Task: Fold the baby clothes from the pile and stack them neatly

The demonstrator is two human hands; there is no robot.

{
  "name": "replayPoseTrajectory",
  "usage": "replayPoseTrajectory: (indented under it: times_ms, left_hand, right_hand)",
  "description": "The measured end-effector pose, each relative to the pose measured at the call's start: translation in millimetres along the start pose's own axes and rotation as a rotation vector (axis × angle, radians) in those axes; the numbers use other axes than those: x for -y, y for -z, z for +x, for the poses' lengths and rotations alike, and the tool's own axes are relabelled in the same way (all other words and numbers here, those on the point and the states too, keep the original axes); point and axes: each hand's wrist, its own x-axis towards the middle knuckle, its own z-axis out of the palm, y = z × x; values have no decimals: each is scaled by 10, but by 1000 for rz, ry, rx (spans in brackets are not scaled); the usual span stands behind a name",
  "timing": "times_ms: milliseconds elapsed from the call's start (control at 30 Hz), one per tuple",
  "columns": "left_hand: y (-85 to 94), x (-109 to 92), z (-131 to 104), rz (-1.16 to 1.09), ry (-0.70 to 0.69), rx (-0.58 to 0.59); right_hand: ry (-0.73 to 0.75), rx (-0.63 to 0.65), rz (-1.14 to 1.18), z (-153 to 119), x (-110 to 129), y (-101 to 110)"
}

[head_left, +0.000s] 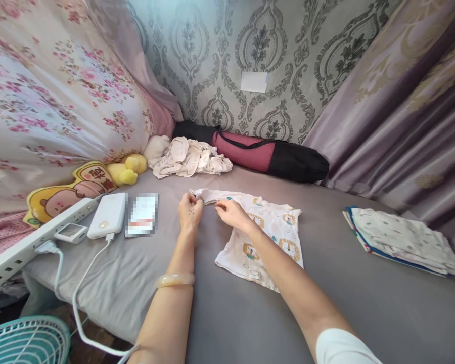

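Observation:
A small white shirt with orange lion faces lies spread on the grey sheet, one sleeve stretching to the upper left. At the end of that sleeve, my left hand is closed with the cuff pinched between thumb and fingers. A bangle circles the left wrist. My right hand is just right of it, over the lower edge of the sleeve, with its fingers curled together; whether cloth is between its fingertips cannot be made out.
Crumpled pale clothes lie at the back beside a red and black bag. Folded clothes are on the right. A white power bank, cable, power strip and yellow plush sit left.

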Motion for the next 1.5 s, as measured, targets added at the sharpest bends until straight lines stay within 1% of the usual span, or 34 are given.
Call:
replayPoseTrajectory:
  times_ms: [67,100,200,300,400,467,600,667,767,833,867,933,1000,1067,1133,1267,1400,1500]
  left_hand:
    - [-44,-19,-29,-68,-74,25]
    - [-61,-27,-46,-99,-105,42]
    - [-94,-65,-121,-124,-192,113]
    - [-118,-137,-232,-83,-281,223]
    - [-162,-218,-354,-32,-386,359]
    - [-202,-259,-426,0,-464,419]
    - [-276,-313,-533,-11,-590,451]
    - [-289,-345,-578,-35,-626,484]
    - [-263,-421,-653,-25,-633,530]
    - [-216,-474,-706,32,-595,508]
    - [-187,-494,-730,72,-553,482]
    - [-125,-513,-766,182,-428,455]
    - [-74,-504,-785,328,-287,505]
    - [-45,-481,-792,469,-200,598]
    - [-44,-458,-799,556,-167,665]
    - [-71,-446,-819,596,-145,717]
    - [-55,-482,-839,613,-137,763]
    - [-32,-514,-859,638,-147,822]
  right_hand:
    - [-24,-37,207,50,-27,-38]
    - [-59,-50,323,68,-30,-49]
    - [-220,-73,692,84,11,-38]
    - [-340,-33,1043,67,79,20]
    - [-427,28,1278,58,94,77]
    - [-460,0,1352,59,61,100]
    - [-512,-125,1355,56,-63,122]
    - [-537,-148,1343,44,-127,130]
    - [-552,-161,1339,12,-204,161]
    - [-548,-189,1343,-19,-240,208]
    - [-538,-206,1343,-37,-254,244]
    - [-512,-242,1332,-81,-277,340]
    - [-472,-275,1310,-129,-303,461]
    - [-427,-304,1291,-177,-341,595]
    - [-380,-332,1284,-222,-398,724]
    - [-309,-378,1258,-309,-569,919]
    - [-210,-400,1215,-405,-736,1034]
    - [-156,-415,1179,-475,-810,1097]
